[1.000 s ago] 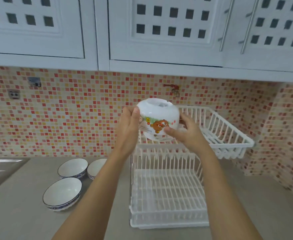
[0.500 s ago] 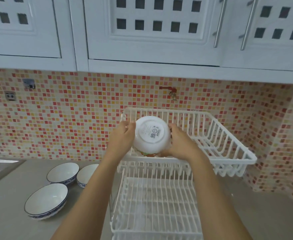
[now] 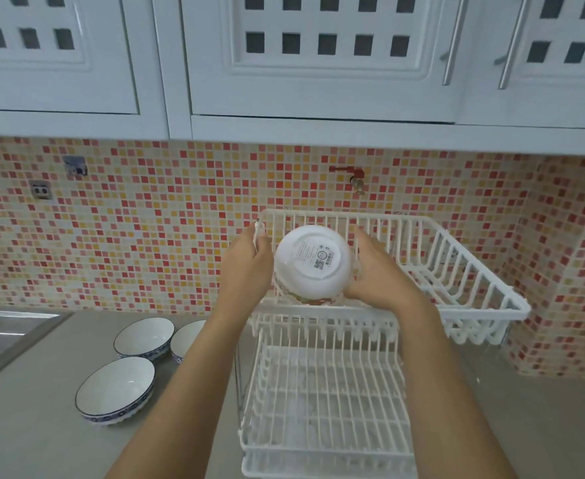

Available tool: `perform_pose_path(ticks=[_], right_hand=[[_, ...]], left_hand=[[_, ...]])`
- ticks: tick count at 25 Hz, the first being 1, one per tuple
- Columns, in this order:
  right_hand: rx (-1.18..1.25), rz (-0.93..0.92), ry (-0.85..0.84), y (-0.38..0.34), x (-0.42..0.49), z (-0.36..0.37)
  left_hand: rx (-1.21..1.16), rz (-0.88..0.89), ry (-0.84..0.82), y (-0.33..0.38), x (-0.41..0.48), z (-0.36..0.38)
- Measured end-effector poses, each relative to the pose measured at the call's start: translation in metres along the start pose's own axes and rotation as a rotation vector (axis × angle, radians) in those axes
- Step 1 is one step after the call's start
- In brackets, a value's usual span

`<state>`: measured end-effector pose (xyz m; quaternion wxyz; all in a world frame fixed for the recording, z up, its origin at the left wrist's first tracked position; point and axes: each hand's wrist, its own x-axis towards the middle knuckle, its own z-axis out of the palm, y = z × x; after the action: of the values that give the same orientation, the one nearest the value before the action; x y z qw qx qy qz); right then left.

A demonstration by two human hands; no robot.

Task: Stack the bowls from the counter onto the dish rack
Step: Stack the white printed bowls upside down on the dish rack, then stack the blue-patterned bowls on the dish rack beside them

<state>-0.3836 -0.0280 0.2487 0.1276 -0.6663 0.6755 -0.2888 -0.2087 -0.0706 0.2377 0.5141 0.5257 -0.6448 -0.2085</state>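
Over the front edge of the dish rack's upper tier (image 3: 457, 250), a white bowl with a printed band (image 3: 313, 262) is held tipped, its labelled base facing the camera. The left hand (image 3: 246, 267) and right hand (image 3: 375, 271) cup it from either side, fingers curled round its wall. This looks like the placing step for the first bowl; next it likely needs lowering between the tier's ribs without catching the front rail just below it. That tier is bare, with free room to the right. Three blue-rimmed bowls (image 3: 116, 392) wait on the counter (image 3: 25, 426) left of the rack, near the sink (image 3: 0, 337); the lower tier (image 3: 325, 409) is bare too.
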Motion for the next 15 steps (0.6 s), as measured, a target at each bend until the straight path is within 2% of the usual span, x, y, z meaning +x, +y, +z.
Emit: perform_pose_path(ticks=[4,7,9,12,15], right_hand=[[0.048,-0.119,0.161,-0.047,-0.018,0.018],[0.158,-0.225,0.256,-0.087,-0.027,0.052],[0.148,-0.286,0.293,-0.113,-0.032,0.088],[0.084,-0.337,0.304,-0.146,-0.034,0.148],[0.017,-0.289,0.241,-0.163,-0.028,0.206]], left_hand=[[0.030,0.027,-0.029,-0.002,-0.008,-0.050],[0.093,0.038,-0.041,-0.021,-0.013,-0.092],[0.125,0.042,-0.051,-0.045,-0.019,-0.121],[0.190,-0.036,-0.072,-0.099,-0.024,-0.152],[0.299,-0.182,-0.154,-0.167,-0.029,-0.172]])
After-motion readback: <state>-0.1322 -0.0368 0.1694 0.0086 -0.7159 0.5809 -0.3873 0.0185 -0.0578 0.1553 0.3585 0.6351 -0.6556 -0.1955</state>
